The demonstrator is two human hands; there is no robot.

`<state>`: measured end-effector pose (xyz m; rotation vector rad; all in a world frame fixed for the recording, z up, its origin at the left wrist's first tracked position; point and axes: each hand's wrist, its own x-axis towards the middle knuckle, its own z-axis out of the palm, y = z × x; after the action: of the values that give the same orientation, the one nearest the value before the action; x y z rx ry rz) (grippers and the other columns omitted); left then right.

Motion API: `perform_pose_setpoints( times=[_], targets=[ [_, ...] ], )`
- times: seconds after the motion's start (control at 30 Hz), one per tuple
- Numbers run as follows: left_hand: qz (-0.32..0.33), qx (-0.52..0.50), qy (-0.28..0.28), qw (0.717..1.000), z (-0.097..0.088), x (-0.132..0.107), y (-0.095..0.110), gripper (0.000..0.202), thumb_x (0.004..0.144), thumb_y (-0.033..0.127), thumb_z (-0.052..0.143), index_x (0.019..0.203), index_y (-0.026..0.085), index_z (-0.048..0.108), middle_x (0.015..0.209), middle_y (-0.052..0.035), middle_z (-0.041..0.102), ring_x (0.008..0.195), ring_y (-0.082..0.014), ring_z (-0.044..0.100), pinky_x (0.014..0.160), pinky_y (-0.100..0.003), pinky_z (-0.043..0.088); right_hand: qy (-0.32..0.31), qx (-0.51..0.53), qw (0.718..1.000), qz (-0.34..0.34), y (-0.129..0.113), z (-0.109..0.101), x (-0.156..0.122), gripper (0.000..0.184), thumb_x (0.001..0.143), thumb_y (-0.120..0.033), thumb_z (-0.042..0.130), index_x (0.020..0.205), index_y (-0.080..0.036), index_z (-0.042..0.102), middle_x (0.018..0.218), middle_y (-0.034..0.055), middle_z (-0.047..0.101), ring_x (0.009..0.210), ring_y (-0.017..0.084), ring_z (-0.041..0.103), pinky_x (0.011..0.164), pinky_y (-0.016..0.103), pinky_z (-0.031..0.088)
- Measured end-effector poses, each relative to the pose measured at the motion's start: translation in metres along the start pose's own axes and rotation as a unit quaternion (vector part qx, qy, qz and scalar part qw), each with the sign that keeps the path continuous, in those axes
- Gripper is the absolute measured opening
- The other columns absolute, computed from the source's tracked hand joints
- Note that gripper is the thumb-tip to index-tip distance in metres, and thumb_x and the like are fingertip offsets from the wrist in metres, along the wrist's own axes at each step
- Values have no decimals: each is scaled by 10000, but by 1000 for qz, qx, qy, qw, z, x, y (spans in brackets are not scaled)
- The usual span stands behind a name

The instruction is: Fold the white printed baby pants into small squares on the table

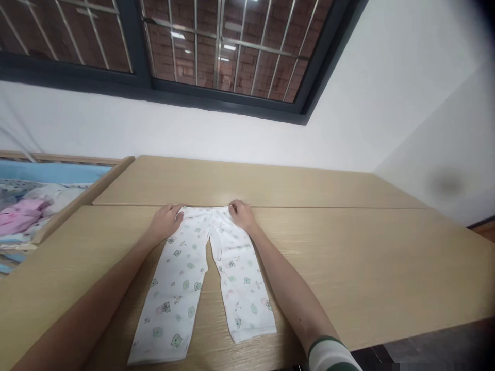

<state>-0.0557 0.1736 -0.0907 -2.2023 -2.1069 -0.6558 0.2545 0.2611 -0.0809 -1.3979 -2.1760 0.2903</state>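
A small pair of white pants (185,268), printed with green and grey animal faces, lies flat on the wooden tabletop (348,257). Its waistband is at the far end and the two legs spread toward me. At the waistband's left corner is my left hand (166,222), closed on the cloth with the thumb on top. My right hand (243,214) pinches the right corner, fingers curled. The left leg reaches nearer to me than the right one, and a fold shows by the crotch.
A seam crosses the tabletop just beyond the waistband. To the left stands a wooden-railed crib (87,193) with pink cloth (23,216) and blue padding inside. Behind rise a white wall (240,139) and a dark-framed barred window (228,95). Dark floor shows at lower right.
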Motion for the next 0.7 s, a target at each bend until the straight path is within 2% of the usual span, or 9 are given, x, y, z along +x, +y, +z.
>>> perform_pose_setpoints(
  times=[0.13,0.23,0.3,0.37,0.4,0.47,0.57,0.63,0.7],
  targets=[
    [8,-21,19,1000,-8,-1,4,452,970,348,385,1307,163,621,1070,-135,692,1053,-307,642,972,-442,483,-2,5,1000,2,-1,-1,0,188,985,-248,530,1073,-209,692,1058,81,726,1003,216,637,902,308,430],
    [13,-36,50,998,-21,-3,19,423,973,315,364,1263,129,610,1106,-157,685,1092,-310,621,994,-456,466,-1,12,1000,7,-2,-2,-1,181,981,-245,531,1077,-207,680,1052,78,715,980,206,632,893,302,430],
    [34,-45,64,996,-34,-10,45,365,980,316,364,1164,146,631,1090,-151,688,1088,-301,618,995,-451,458,2,18,1000,8,-3,-3,-1,174,977,-241,534,1074,-203,673,1048,79,707,975,204,626,893,300,428],
    [90,-66,40,993,-48,-28,85,283,989,335,393,1006,199,641,997,-91,703,990,-248,642,936,-387,480,4,26,1000,8,-3,-4,-2,165,968,-239,541,1065,-200,669,1038,79,699,963,204,622,887,301,428],
    [131,-84,9,988,-55,-42,109,276,998,335,389,921,219,627,915,-52,701,886,-209,650,849,-337,497,4,30,999,9,-4,-5,-2,162,964,-238,544,1061,-200,668,1028,78,696,951,204,620,882,302,429],
    [236,-128,-146,952,-67,-77,160,323,1021,398,403,825,217,586,778,-19,671,709,-180,622,694,-308,478,4,41,999,10,-4,-5,-3,157,957,-237,548,1057,-205,665,1003,71,692,921,202,617,870,304,431],
    [327,-98,-260,903,-74,-129,222,344,1003,467,461,879,197,634,774,-48,698,698,-221,661,699,-357,505,3,65,998,15,-2,-5,-3,149,943,-233,560,1056,-218,655,957,50,693,895,199,617,854,304,436],
    [342,-63,-310,885,-70,-152,247,403,966,538,506,964,170,671,850,-108,734,759,-298,704,732,-440,542,3,88,996,22,-1,-3,-2,148,927,-226,574,1055,-226,647,914,32,695,877,195,620,834,301,442],
    [323,-40,-345,880,-63,-162,259,457,953,556,504,1024,144,687,919,-158,747,809,-356,721,762,-520,559,5,116,993,32,1,-2,-1,155,910,-231,593,1058,-229,639,864,13,693,845,189,625,805,295,449]
  ],
)
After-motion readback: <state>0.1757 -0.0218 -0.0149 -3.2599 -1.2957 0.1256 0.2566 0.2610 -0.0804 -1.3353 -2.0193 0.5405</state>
